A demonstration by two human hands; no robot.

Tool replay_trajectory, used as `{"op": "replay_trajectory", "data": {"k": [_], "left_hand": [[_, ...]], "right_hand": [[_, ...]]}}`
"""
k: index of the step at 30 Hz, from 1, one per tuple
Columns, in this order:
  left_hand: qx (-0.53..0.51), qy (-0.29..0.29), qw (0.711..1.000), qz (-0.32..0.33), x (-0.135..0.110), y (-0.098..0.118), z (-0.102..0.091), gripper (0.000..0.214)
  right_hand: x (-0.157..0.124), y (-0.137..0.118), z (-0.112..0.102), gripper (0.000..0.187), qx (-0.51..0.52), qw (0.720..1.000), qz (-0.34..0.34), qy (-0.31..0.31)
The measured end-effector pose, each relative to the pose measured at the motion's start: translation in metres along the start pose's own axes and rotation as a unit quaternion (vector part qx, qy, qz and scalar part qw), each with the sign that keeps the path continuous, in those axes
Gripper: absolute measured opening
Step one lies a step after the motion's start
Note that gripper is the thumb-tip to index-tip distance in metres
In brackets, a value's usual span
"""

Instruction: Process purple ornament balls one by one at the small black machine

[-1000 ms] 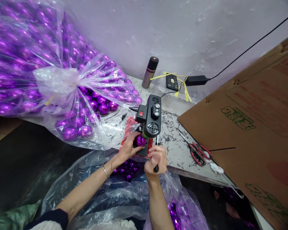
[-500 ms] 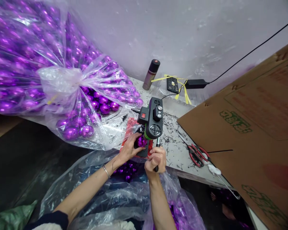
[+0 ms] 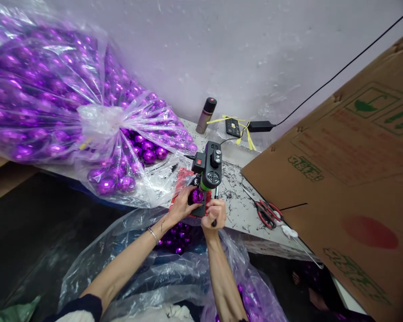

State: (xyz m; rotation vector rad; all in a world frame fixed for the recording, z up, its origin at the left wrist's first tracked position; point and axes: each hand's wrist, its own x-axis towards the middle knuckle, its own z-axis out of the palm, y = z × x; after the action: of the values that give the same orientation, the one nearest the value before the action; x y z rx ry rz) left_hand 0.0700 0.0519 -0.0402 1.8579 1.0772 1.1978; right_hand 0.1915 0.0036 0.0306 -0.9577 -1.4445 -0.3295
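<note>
A small black bench machine with a red switch stands near the table's front edge. Under its head sits a shiny purple ball, and my left hand is closed around that ball from the left. My right hand is a fist round the machine's black lever handle, just right of the ball. A red mat lies under the machine.
A big clear bag of purple balls fills the left of the table. An open bag with more balls hangs below my arms. Red scissors, a spray can, a power adapter and a large cardboard sheet lie to the right.
The view has pulled back and tilted up a little. Both hands keep the same hold on the ball and the lever.
</note>
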Motion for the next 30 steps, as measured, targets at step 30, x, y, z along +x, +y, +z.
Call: {"op": "replay_trajectory", "data": {"k": [30], "left_hand": [[0.371, 0.077, 0.908, -0.181, 0.12, -0.005, -0.132, 0.035]], "right_hand": [[0.041, -0.028, -0.013, 0.032, 0.061, 0.993, 0.09, -0.034]]}}
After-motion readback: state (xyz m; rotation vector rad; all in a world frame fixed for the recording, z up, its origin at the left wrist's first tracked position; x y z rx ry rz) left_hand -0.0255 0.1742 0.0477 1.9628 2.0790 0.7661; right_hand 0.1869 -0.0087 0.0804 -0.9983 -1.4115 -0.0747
